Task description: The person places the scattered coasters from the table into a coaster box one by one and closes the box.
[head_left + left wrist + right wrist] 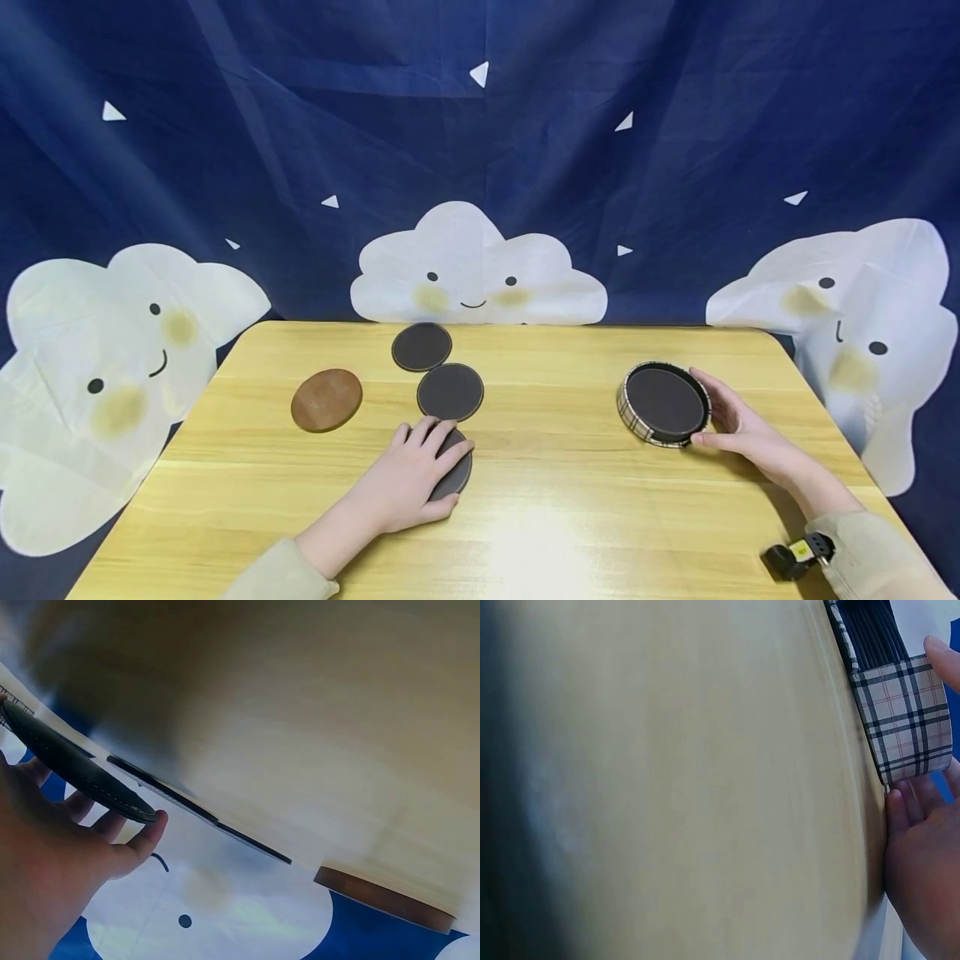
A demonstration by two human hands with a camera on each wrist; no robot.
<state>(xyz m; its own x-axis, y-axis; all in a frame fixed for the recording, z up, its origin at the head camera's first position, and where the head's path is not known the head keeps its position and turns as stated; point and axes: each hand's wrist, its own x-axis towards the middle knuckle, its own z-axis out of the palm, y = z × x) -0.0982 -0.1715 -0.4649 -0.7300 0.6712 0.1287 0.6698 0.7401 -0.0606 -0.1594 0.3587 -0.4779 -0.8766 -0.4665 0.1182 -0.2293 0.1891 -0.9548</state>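
My left hand [408,483] grips a round black coaster [455,481] by its edges, fingers over the far side and thumb at the near side. In the left wrist view this coaster [79,772] is held at a tilt, with pale stitching along its rim. At the right, my right hand [742,429] holds a round plaid coaster holder [636,425] by its right side, thumb in front and fingers behind. A black coaster [666,402] lies on top inside it. The right wrist view shows a stack of coaster edges [874,634] through the holder's side opening.
Two black coasters, a nearer one [450,392] and a farther one [422,347], lie flat just beyond my left hand. Left of them lies a brown wooden-looking disc [326,402]. The wooden table [555,467] ends at a blue curtain with white clouds [480,279].
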